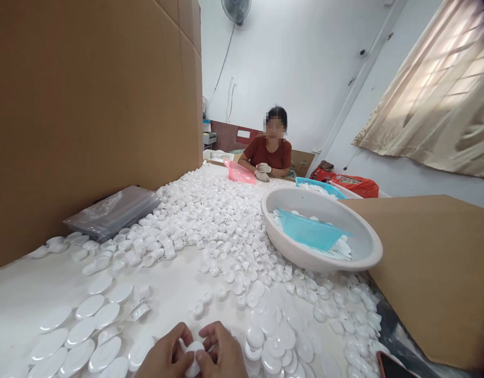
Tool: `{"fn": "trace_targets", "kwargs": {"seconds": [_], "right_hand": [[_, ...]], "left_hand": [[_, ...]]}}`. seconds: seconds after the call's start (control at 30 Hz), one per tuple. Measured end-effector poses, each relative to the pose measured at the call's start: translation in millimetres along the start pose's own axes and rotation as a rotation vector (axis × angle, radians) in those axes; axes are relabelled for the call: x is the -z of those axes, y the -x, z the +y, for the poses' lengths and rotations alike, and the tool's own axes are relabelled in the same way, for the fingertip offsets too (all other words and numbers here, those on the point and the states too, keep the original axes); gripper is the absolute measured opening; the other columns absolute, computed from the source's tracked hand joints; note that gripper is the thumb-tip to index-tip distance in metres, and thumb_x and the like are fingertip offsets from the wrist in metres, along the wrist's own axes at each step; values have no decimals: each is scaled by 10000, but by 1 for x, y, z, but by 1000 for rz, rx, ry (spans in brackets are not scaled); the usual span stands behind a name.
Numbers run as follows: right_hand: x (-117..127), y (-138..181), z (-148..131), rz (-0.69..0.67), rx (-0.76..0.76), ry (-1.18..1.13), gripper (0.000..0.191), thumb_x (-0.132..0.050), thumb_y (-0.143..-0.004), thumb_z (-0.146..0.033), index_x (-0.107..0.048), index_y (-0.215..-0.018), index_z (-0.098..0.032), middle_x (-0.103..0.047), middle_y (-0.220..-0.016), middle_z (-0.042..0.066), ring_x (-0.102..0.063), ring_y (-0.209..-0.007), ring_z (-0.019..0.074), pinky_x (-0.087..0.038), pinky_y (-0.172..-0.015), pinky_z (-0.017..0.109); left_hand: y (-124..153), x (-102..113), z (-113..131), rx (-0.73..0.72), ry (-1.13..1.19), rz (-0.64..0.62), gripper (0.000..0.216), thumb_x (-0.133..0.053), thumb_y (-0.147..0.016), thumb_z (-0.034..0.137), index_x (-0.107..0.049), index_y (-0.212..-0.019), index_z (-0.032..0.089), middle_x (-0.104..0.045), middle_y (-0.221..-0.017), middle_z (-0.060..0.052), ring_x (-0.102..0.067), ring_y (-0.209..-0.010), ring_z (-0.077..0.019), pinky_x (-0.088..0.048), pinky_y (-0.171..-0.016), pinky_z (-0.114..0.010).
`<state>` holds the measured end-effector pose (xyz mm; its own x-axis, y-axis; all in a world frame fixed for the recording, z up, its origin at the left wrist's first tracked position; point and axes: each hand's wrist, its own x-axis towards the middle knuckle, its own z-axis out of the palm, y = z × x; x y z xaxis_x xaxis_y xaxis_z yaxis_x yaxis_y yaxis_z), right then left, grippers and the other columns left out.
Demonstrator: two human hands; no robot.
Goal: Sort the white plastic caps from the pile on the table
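Note:
Both of my hands meet at the bottom middle of the view, pinching one small white plastic piece (195,346) between thumbs and fingers. My left hand (167,352) grips its left side and my right hand (222,350) its right side. Part of the piece is hidden by the fingers. Flat white oval discs (81,331) lie spread on the white table (179,283) to the left. Just right of my right hand is a heap of overlapping white round discs (273,336). Beyond the hands spreads a large pile of small white cup-shaped pieces (210,215).
A grey basin (324,262) holds white discs and a blue scoop (311,231). Cardboard stands at left (92,105) and right (434,262). A plastic-wrapped stack (112,210) rests on the pile. Across the table sits a person (269,155) wearing gloves, near a pink scoop (241,173). A phone (395,366) lies bottom right.

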<state>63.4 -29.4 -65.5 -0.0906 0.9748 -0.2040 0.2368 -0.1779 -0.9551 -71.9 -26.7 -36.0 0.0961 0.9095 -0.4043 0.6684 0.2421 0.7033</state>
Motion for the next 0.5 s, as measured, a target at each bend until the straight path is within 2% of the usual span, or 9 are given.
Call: {"fn": "trace_targets", "kwargs": {"seconds": [0.1,0.2,0.27,0.33,0.4,0.5], "right_hand": [[0,2,-5,-36,-25,-33,145,-571,-664,-204,-533,-797,-159,-549,-690,-2,-540,-439,88,-408,-384,177],[-5,5,-9,-77,-62,-57,122,-579,-645,-191,-506,-741,-172,-492,-590,-41,-514,-407,89,-373,-365,167],[-10,8,-12,-139,-73,-76,111,-568,-645,-189,-502,-733,-180,-478,-521,-51,-497,-387,99,-357,-359,173],[-12,10,-15,-206,-53,-110,134,-553,-653,-193,-524,-782,-179,-516,-504,-38,-509,-397,118,-372,-376,190],[-11,12,-17,-260,-29,-160,194,-542,-651,-190,-548,-843,-169,-587,-574,-4,-547,-449,138,-405,-414,209],[-3,20,-18,-281,-51,-266,228,-508,-634,-154,-554,-857,-159,-624,-682,16,-578,-542,141,-449,-487,223]], "left_hand": [[6,5,9,9,-88,13,192,-403,-767,263,-518,-899,186,-532,-611,26,-529,-593,-141,-423,-598,-244],[11,8,25,-127,-184,255,349,-375,-823,321,-553,-1108,224,-598,-896,-46,-560,-857,-191,-439,-794,-327],[7,5,34,-234,-255,443,398,-337,-857,350,-546,-1185,268,-558,-1081,-76,-500,-1020,-228,-399,-892,-402],[0,-1,37,-289,-341,546,413,-317,-875,336,-519,-1234,314,-513,-1182,-82,-443,-1104,-250,-368,-927,-457],[-9,-9,34,-304,-405,584,426,-306,-889,326,-453,-1287,361,-471,-1249,-76,-408,-1153,-249,-355,-942,-473],[-15,-18,29,-300,-507,566,443,-291,-906,332,-357,-1340,385,-424,-1304,-87,-367,-1218,-246,-314,-986,-481]]}}
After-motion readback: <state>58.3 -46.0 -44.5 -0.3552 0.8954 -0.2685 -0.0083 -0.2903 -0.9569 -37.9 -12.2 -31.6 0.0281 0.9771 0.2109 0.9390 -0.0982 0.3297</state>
